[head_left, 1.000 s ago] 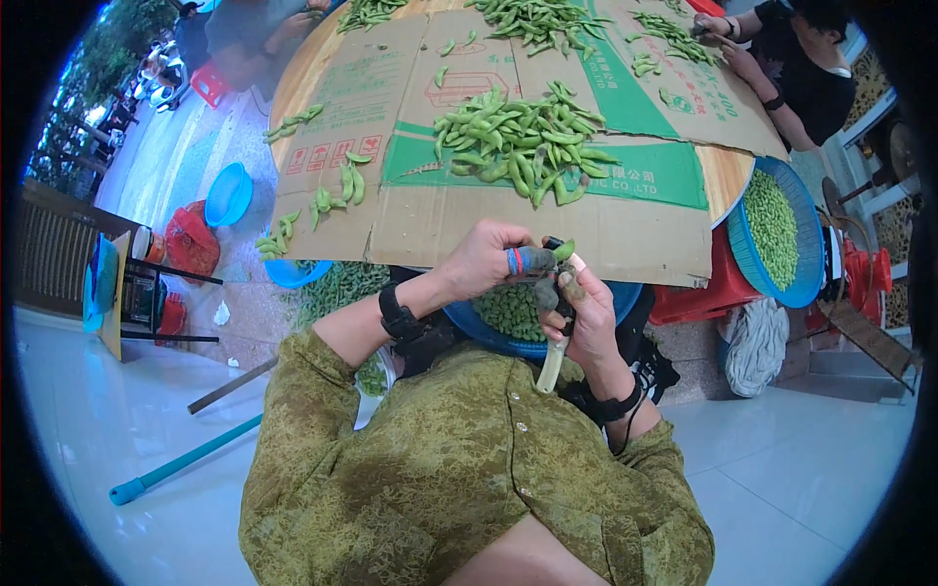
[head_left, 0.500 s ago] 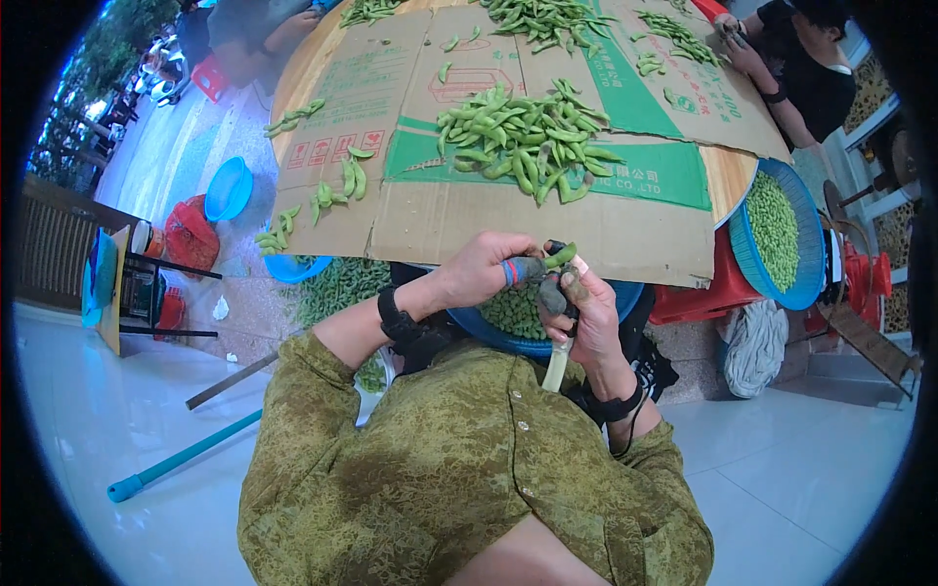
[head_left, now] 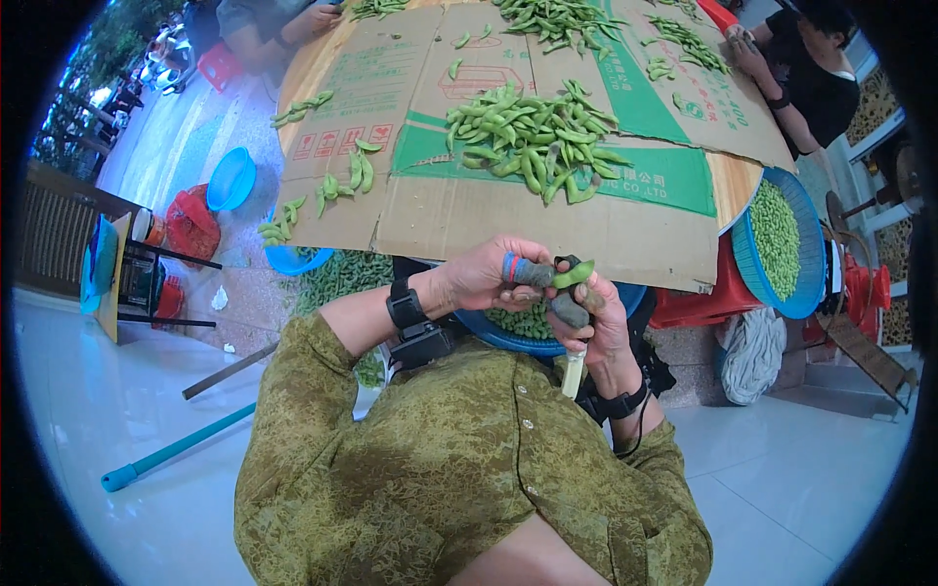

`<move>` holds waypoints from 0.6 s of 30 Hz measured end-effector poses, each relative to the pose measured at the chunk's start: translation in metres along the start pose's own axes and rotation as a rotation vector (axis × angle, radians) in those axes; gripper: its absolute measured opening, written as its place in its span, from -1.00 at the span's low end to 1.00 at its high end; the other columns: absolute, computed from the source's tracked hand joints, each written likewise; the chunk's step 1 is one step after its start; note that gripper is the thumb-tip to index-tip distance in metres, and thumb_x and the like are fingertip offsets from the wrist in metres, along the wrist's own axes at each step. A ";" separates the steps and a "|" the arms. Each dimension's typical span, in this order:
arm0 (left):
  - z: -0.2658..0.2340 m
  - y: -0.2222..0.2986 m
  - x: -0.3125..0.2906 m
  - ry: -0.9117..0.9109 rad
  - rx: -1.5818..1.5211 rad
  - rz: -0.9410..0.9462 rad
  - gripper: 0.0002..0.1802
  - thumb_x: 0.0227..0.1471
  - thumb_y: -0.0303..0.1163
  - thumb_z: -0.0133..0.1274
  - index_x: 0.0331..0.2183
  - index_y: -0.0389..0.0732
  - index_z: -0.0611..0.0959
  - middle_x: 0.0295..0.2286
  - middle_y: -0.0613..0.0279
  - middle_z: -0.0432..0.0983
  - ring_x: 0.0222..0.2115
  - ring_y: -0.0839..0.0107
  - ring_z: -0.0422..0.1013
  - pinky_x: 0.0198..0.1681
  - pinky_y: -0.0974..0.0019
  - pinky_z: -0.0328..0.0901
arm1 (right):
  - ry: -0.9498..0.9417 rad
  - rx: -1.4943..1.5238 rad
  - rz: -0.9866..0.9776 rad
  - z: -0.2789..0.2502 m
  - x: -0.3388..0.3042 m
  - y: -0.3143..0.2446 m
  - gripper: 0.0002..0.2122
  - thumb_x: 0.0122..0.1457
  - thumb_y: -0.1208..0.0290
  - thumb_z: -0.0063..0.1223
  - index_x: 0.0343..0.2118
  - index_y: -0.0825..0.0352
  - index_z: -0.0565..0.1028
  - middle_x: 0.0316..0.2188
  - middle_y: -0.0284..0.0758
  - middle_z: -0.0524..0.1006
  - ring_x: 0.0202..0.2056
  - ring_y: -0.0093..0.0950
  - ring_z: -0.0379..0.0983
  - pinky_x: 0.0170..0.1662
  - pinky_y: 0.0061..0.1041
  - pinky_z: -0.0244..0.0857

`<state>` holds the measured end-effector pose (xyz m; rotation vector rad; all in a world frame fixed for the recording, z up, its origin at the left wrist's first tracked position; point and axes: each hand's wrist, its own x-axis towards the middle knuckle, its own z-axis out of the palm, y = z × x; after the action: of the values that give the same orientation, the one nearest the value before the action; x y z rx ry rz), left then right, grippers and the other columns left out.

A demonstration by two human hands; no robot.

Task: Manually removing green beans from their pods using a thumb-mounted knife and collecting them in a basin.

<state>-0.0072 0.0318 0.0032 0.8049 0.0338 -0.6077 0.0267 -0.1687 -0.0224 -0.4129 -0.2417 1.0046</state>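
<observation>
This looks like the front room of a house or a small shop, I can't tell which, open to the outside. The floor (head_left: 782,488) here is shiny white tile. Out there I see trees (head_left: 109,51) and what look like scooters (head_left: 168,61). People share one big wooden table (head_left: 740,184), with bean pods (head_left: 537,142) on cardboard (head_left: 449,220).

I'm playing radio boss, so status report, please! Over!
Left grip, right grip both at green pod. Right also holds pale handle. Nothing seen blocking.
</observation>
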 end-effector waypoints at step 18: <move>0.012 -0.002 -0.006 0.387 1.424 0.628 -0.81 -0.06 -0.53 -0.02 -0.32 -0.32 0.57 -0.63 0.16 0.41 -0.61 0.34 0.38 -0.56 0.28 0.26 | 0.215 0.022 0.041 0.002 0.009 0.003 -0.66 0.23 0.37 -0.09 0.06 0.27 0.30 -0.50 -0.41 0.38 -0.75 -0.75 0.02 -0.75 -0.76 -0.03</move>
<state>-0.0159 0.0252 0.0116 2.1887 -0.3253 0.2497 0.0282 -0.1587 -0.0217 -0.5034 -0.0289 0.9934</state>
